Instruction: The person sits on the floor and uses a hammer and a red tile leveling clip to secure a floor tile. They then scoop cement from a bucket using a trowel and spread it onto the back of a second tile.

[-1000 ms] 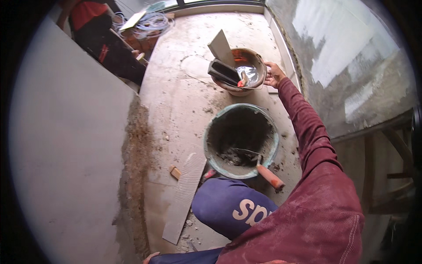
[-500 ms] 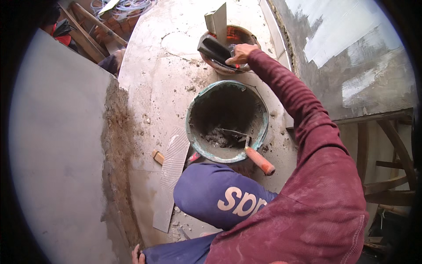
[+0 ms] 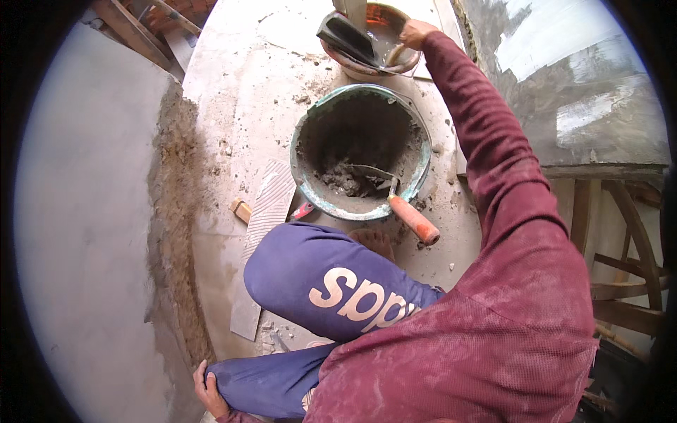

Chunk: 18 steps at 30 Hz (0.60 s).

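At the far bucket (image 3: 367,68), my right hand (image 3: 417,32) is at the right rim, its fingers curled down inside. What they hold is hard to make out; a tan shape (image 3: 396,55) shows just below them. A black block-shaped tool (image 3: 347,39) and a pale flat blade (image 3: 352,10) lean in the bucket's left side. My left hand (image 3: 209,391) lies on my left knee with its fingers apart, holding nothing. Between my legs and the far bucket stands a larger bucket (image 3: 302,169) with grey mortar (image 3: 345,180). A trowel with an orange handle (image 3: 415,220) rests across its near rim.
A ridged grey tile strip (image 3: 264,215) lies left of the mortar bucket, by a wooden piece (image 3: 240,210) and a red-handled tool (image 3: 302,210). A grey wall (image 3: 92,211) rises at left, and a smeared grey panel (image 3: 564,92) at right. Wooden framing (image 3: 627,289) stands below it.
My right hand has moved from beside the black tool to the right rim of the far bucket. The view has shifted, showing more of my left hand on the knee.
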{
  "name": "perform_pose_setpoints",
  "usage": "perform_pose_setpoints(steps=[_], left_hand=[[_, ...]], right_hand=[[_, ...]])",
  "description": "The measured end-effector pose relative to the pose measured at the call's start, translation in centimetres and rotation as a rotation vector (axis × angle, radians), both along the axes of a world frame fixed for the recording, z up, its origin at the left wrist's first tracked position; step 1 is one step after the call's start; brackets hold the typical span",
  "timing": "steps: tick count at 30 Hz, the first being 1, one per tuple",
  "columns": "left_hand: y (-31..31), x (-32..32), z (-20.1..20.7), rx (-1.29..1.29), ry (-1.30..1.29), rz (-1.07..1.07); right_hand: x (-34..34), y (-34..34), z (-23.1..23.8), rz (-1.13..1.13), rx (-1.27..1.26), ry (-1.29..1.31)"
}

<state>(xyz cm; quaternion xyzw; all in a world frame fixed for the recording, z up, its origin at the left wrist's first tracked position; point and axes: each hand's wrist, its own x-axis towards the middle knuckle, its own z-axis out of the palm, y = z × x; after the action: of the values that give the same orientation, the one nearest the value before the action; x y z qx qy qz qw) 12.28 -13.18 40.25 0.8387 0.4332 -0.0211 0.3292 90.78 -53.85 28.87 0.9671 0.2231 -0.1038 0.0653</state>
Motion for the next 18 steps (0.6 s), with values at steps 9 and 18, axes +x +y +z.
perform_pose_setpoints(steps=[9,18], left_hand=[[2.0,0.5,-2.0,0.029,-0.03,-0.069],[1.5,0.7,-2.4,0.007,-0.081,-0.045]], right_hand=[[-0.7,-7.1,-2.7,-0.229,0.266,-0.226],[-17.7,-8.9,8.8,-0.239,1.242,-0.127]])
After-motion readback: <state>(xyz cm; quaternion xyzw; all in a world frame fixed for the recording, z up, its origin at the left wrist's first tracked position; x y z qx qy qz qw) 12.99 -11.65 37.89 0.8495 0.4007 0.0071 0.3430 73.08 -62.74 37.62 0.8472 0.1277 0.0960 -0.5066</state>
